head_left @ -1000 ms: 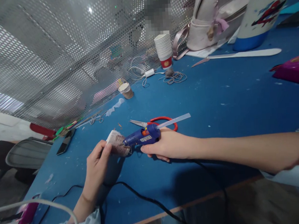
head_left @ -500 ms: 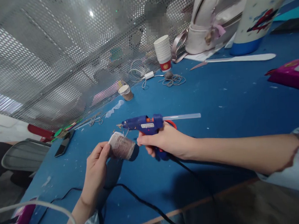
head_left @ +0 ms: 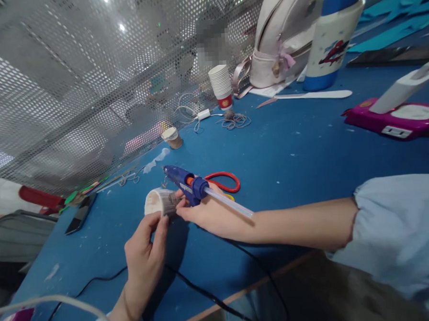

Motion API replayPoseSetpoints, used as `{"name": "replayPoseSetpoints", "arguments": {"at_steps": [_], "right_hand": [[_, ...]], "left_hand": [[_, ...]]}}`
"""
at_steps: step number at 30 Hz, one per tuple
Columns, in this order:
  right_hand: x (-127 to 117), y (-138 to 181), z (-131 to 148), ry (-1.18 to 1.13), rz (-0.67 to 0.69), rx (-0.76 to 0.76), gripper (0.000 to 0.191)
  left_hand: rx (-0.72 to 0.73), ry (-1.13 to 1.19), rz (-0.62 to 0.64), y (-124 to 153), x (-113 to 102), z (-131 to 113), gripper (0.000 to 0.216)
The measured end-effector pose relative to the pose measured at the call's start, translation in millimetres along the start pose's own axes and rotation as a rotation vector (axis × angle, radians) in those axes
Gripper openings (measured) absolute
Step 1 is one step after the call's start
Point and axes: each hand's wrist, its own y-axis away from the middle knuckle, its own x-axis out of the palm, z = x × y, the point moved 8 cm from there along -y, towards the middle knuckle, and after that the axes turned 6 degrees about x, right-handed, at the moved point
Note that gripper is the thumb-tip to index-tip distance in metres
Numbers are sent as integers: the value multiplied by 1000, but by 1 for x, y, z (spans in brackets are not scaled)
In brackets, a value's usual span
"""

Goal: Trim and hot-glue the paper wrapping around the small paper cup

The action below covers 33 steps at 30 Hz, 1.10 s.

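Pinched at its rim by my left hand (head_left: 147, 252) is a paper cup (head_left: 169, 201), tilted so that its white open mouth faces left and toward me. Grey-brown string seems to wrap its side. My right hand (head_left: 206, 213) grips a blue hot glue gun (head_left: 181, 181), its nozzle pointing up and left beyond the cup. A clear glue stick (head_left: 231, 202) sticks out of the gun's back end. Fingers of the right hand also touch the cup's base end. Red-handled scissors (head_left: 233, 181) lie on the table behind the right hand, partly hidden.
A second wrapped cup (head_left: 172, 138), a stack of paper cups (head_left: 220, 86), a ball of string (head_left: 230, 116) and a white plastic knife (head_left: 315, 95) lie farther back. A bottle (head_left: 327, 49) and magenta power strip (head_left: 395, 117) are at right. A black cable (head_left: 207, 297) crosses the front.
The cup has turned so its mouth shows. My right hand has moved left with the glue gun, its fingers now at the cup. The scissors have come into fuller view; the camera has shifted.
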Motion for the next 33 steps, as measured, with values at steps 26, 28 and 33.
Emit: {"name": "replayPoseSetpoints", "arguments": {"at_steps": [26, 28, 33], "right_hand": [[-4, -2, 4, 92, -33, 82, 15], [-3, -2, 2, 87, -22, 95, 16], [0, -1, 0, 113, -9, 118, 15]], "left_hand": [[252, 29, -3, 1, 7, -11, 17], [234, 49, 11, 0, 10, -10, 18], [170, 90, -22, 0, 13, -4, 14]]}}
